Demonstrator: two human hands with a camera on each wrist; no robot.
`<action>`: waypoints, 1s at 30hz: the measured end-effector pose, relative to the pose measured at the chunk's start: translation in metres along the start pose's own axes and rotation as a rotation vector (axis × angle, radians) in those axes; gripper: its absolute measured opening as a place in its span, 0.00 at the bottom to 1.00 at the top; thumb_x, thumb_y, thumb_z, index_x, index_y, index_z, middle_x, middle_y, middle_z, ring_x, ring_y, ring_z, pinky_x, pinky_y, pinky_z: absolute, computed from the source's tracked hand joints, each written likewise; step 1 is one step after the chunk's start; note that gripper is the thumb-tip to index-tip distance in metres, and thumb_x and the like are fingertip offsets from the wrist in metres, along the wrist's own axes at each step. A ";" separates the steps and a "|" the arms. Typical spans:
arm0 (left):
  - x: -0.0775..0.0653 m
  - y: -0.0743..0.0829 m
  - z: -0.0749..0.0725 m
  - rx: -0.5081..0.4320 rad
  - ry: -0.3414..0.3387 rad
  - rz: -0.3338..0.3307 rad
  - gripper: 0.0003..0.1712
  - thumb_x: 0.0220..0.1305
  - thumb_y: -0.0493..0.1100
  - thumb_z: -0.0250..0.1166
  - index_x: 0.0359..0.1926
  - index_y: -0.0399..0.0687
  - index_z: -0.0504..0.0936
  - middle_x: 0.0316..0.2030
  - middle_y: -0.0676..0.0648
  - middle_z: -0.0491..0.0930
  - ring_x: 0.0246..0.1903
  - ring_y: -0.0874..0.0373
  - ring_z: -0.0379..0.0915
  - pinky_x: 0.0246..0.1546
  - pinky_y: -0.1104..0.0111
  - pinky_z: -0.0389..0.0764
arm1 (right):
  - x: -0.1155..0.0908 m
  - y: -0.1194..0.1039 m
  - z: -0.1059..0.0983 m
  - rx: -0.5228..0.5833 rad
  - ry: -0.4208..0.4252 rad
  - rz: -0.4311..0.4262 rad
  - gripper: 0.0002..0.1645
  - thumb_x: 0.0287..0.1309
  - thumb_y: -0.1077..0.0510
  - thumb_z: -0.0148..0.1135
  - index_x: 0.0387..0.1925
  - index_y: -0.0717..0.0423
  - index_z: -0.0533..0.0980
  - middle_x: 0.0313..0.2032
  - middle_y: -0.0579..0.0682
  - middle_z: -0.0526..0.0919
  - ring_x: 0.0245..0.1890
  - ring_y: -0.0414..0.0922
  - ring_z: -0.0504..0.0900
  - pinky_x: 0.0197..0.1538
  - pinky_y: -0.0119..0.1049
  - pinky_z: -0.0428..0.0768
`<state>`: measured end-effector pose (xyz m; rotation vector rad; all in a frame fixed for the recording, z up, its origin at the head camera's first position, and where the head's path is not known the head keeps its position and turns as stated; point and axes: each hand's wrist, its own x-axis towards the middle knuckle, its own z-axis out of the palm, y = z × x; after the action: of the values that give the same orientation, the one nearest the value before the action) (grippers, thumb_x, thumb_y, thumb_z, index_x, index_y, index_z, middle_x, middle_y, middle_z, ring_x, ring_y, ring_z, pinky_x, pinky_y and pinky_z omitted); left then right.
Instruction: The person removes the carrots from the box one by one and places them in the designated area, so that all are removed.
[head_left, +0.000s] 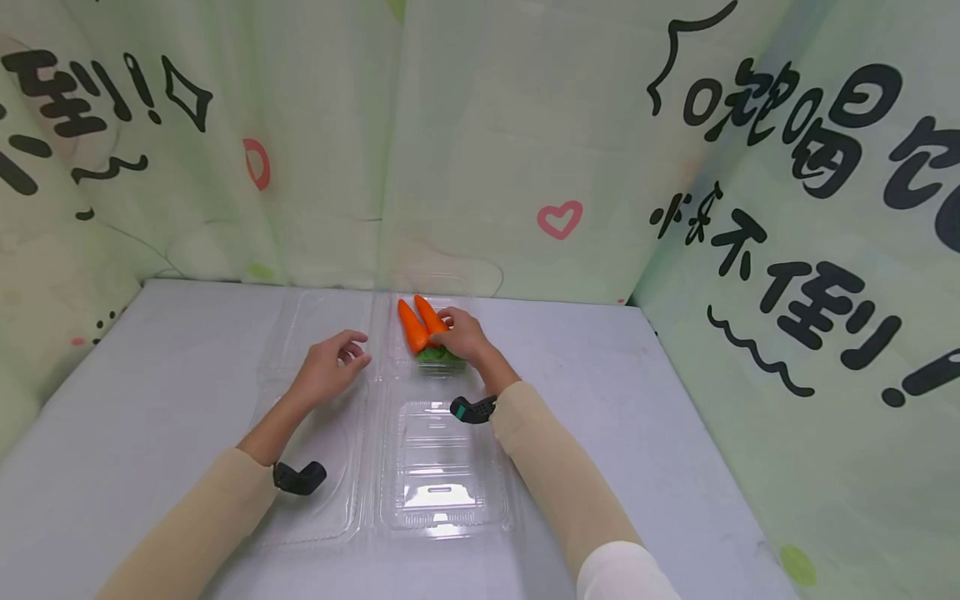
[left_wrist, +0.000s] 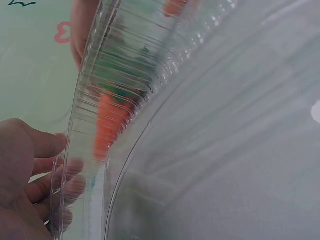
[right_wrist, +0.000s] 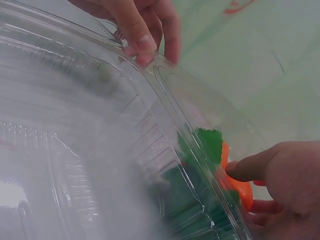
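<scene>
- Your left hand (head_left: 330, 372), left of centre: fingers bent, apart.
- Your right hand (head_left: 465, 336), upper centre: thumb and fingers pinch the right carrot (head_left: 427, 311).
- Left carrot (head_left: 412, 325): alongside, in the clear container (head_left: 439, 367).

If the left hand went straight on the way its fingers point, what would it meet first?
Likely the clear box's rim, just beside the left hand. Depth is unclear, and they may already touch; if the hand clears the rim, the nearer carrot seems next.

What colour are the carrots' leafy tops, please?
The leafy tops are green, clearest in the right wrist view.
</scene>
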<state>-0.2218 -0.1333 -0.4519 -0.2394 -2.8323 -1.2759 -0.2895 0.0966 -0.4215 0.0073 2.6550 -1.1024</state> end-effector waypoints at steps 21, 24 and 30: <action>0.000 -0.001 -0.001 0.002 -0.008 -0.006 0.23 0.67 0.44 0.61 0.60 0.42 0.73 0.45 0.40 0.81 0.41 0.50 0.74 0.44 0.61 0.80 | 0.003 -0.003 0.007 -0.061 0.004 0.014 0.31 0.61 0.52 0.63 0.64 0.52 0.67 0.55 0.56 0.76 0.50 0.50 0.74 0.58 0.41 0.78; 0.000 -0.002 -0.001 0.002 -0.015 -0.014 0.23 0.67 0.44 0.61 0.61 0.42 0.73 0.46 0.40 0.81 0.41 0.50 0.73 0.44 0.61 0.80 | 0.003 -0.004 0.008 -0.069 0.011 0.016 0.31 0.60 0.52 0.63 0.63 0.54 0.67 0.54 0.56 0.76 0.50 0.50 0.74 0.58 0.41 0.79; 0.000 0.000 -0.001 -0.001 -0.021 -0.021 0.23 0.67 0.44 0.61 0.61 0.43 0.72 0.46 0.40 0.81 0.41 0.50 0.74 0.45 0.60 0.80 | 0.004 -0.004 0.009 -0.078 0.028 0.016 0.30 0.60 0.53 0.63 0.62 0.55 0.68 0.53 0.57 0.76 0.49 0.50 0.74 0.57 0.42 0.79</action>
<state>-0.2221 -0.1339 -0.4508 -0.2246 -2.8595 -1.2867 -0.2912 0.0869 -0.4260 0.0294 2.7161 -1.0006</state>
